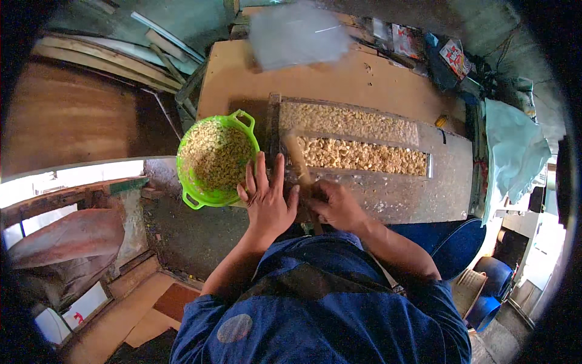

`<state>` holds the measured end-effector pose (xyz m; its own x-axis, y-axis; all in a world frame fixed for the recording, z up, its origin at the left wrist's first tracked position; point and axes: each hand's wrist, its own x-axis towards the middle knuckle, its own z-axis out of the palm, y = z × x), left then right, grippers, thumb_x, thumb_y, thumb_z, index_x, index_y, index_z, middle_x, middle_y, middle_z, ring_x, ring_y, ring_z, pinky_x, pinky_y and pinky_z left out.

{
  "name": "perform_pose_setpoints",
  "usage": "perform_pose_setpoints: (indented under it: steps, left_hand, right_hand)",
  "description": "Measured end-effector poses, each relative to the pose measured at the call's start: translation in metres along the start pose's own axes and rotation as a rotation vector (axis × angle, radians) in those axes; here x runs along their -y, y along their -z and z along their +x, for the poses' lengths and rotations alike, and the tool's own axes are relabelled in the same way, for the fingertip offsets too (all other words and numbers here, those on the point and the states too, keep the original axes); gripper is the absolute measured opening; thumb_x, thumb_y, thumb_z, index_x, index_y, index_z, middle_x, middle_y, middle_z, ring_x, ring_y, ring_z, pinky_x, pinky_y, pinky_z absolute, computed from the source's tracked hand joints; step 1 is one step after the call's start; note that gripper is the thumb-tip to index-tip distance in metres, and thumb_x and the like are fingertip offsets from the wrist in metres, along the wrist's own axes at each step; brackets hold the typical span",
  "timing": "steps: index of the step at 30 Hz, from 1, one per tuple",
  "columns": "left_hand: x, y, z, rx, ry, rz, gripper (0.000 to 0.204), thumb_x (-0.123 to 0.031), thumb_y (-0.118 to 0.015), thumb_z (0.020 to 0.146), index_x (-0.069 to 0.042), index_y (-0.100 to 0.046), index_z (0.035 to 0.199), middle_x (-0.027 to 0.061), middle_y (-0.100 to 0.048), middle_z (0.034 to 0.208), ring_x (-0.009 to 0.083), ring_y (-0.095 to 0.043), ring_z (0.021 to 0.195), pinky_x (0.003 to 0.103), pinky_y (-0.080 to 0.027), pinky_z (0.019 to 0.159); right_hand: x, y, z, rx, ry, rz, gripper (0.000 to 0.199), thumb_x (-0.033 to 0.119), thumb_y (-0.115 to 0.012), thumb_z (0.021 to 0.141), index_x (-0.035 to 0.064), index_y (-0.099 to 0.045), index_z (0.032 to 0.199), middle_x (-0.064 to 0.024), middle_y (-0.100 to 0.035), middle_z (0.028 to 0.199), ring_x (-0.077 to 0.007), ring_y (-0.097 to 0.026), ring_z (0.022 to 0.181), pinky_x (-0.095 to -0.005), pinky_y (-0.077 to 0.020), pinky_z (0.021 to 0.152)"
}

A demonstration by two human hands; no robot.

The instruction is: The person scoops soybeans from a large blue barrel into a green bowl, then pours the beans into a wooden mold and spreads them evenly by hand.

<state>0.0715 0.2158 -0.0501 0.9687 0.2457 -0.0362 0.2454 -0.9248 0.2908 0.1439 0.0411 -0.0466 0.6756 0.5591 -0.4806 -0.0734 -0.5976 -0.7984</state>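
My right hand (333, 205) is closed around a light brown wooden rod (296, 159), which slants across the left end of a long wooden frame. My left hand (270, 197) has its fingers outstretched, palm down at the board's left edge, close beside a bright green colander (247, 123). Pale, chopped nut-like pieces (215, 155) fill that colander. Inside the frame lie two long rows of similar pieces: the far row (348, 123) looks paler and flatter, the near row (364, 156) coarser and browner.
A tan board (230, 79) covers the table behind the frame, with a clear plastic sheet (297, 36) at its far side. Printed bags (454, 57) sit at the back right. A pale green cloth (509, 145) hangs at the right, above blue barrels (494, 276). Planks (109, 57) lean at the far left.
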Motion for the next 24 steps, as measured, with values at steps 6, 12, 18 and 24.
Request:
perform_pose_setpoints:
  steps: [6,12,18,24]
  left_hand:
    - [0.003,0.003,-0.001,0.020,-0.040,-0.021,0.072,-0.026,-0.058,0.087,-0.018,-0.035,0.155,0.0205,-0.021,0.161,0.0470,-0.024,0.142,0.072,-0.022,0.104]
    - [0.001,0.006,-0.002,0.044,-0.007,-0.002,0.072,-0.024,-0.058,0.086,-0.018,-0.036,0.154,0.0206,-0.022,0.160,0.0464,-0.026,0.141,0.070,-0.022,0.105]
    - [-0.003,0.005,0.001,0.058,-0.025,-0.001,0.072,-0.024,-0.058,0.087,-0.018,-0.035,0.155,0.0213,-0.020,0.160,0.0470,-0.026,0.141,0.070,-0.021,0.106]
    - [0.002,0.002,0.000,0.028,-0.050,0.007,0.070,-0.027,-0.056,0.088,-0.018,-0.035,0.155,0.0216,-0.021,0.160,0.0481,-0.024,0.142,0.069,-0.021,0.106]
  right_hand:
    - [-0.018,-0.024,0.010,-0.077,0.193,0.096,0.023,0.011,-0.065,0.092,-0.0025,-0.063,0.110,-0.0148,-0.069,0.094,-0.0182,-0.065,0.084,-0.0365,-0.0529,0.077]
    - [-0.034,-0.003,-0.019,-0.162,-0.017,0.220,0.021,0.014,-0.067,0.095,-0.0035,-0.063,0.105,-0.0085,-0.067,0.088,-0.0129,-0.060,0.080,-0.0316,-0.0514,0.072]
    - [-0.039,-0.009,-0.013,-0.146,-0.039,0.218,0.020,0.015,-0.067,0.094,-0.0018,-0.061,0.103,-0.0060,-0.064,0.083,-0.0105,-0.059,0.073,-0.0292,-0.0506,0.061]
    - [-0.022,0.003,-0.016,-0.207,-0.104,0.338,0.026,0.019,-0.071,0.090,-0.0019,-0.064,0.104,-0.0153,-0.071,0.090,-0.0236,-0.068,0.084,-0.0386,-0.0531,0.076]
